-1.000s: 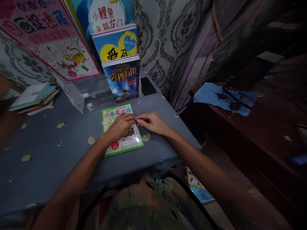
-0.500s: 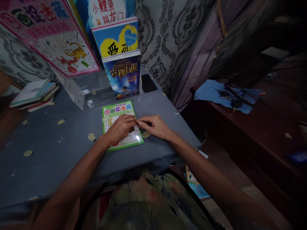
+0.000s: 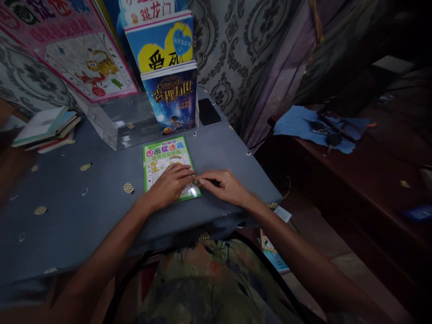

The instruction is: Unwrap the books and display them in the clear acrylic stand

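Observation:
A thin green-bordered picture book [image 3: 165, 153] lies flat on the grey-blue table [image 3: 84, 211] near its right front corner. My left hand [image 3: 170, 184] rests on the book's lower half, fingers stretched flat and pointing right. My right hand [image 3: 224, 185] lies just beyond the book's right edge. Its fingers are curled and its fingertips pinch at that edge, meeting the left fingertips. The book's lower right corner [image 3: 195, 192] shows a bright glare.
A dark blue book [image 3: 172, 101] stands in a clear plastic holder [image 3: 124, 121] behind, with more books above it. A black phone [image 3: 208, 111] lies beside it. A book stack [image 3: 47, 130] sits far left. A blue cloth [image 3: 297, 128] lies on dark wooden furniture at right.
Both hands have slid down the book toward its lower right edge. More of the cover's top shows. The view has tilted slightly downward.

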Available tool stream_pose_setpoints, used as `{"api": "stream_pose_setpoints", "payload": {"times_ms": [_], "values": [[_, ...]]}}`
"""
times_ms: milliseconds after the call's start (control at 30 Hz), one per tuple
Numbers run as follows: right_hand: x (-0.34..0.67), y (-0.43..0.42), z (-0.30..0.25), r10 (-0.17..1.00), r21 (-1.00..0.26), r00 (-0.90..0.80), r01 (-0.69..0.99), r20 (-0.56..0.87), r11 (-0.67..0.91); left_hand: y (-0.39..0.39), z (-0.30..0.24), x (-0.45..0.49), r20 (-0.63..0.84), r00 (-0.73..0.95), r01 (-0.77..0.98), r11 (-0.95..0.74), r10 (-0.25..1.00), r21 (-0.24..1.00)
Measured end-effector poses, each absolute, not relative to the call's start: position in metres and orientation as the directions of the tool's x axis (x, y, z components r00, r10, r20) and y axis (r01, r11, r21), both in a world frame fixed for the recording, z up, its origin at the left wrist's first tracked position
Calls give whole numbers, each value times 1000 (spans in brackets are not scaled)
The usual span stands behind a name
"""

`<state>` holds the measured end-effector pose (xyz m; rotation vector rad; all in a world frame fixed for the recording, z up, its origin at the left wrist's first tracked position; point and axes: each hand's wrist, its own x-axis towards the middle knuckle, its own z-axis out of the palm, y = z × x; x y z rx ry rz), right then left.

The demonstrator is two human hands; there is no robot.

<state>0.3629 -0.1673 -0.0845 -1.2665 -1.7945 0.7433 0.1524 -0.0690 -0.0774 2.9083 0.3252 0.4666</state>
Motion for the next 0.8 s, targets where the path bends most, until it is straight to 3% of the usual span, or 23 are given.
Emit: {"api": "stream_pose_setpoints", "payload": {"times_ms": [433,800], "values": [[358,-190,-84,889,-735,-222,502,400,456,-121,-72,141,270,931,234,-969,246,75],[360,-194,-87,903,-734,-222,527,367,428,-178,-83,101,319,820,505,-863,475,-14]]}}
